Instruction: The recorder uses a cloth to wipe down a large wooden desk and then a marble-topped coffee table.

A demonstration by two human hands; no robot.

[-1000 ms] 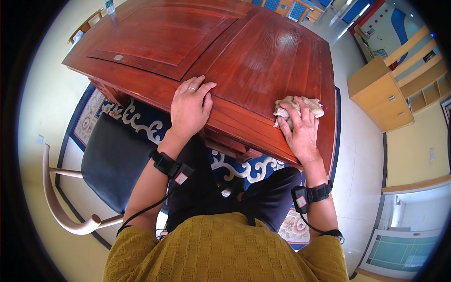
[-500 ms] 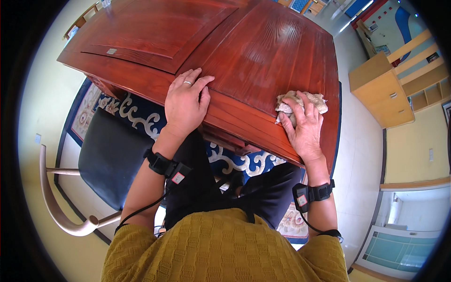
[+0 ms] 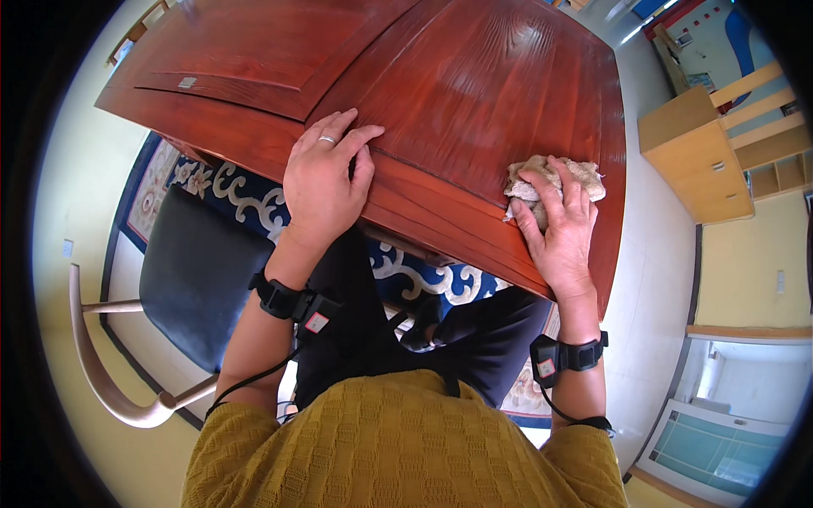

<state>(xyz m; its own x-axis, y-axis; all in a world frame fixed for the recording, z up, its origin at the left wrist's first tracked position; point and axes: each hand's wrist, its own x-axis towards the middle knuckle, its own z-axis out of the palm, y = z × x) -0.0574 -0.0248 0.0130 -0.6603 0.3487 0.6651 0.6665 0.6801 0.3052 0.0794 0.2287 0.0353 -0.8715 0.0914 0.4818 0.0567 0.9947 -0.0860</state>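
Beige cloth [image 3: 533,169] near desk [image 3: 457,110] edge; open room between hands [image 3: 326,184].

Beige cloth [image 3: 533,165]: crumpled, bunched up, lying near front-right corner of red-brown wooden desk [image 3: 474,93]. Desktop glossy, grain visible.

The person is wearing a mustard top [image 3: 373,449], its knit forming rows of small textured blocks and its short sleeves [image 3: 233,444] ending near the elbows. Black trousers [image 3: 491,330] are showing below, with a dark shoe [image 3: 417,336] peeking out between the legs. The left hand [image 3: 322,186] is bearing a silvery ring [image 3: 327,139]. Black straps [image 3: 584,355] are circling both wrists, each carrying a black box [image 3: 543,348] with a red-and-white label [image 3: 546,367]; thin black cables [image 3: 254,378] are running toward the sleeves.
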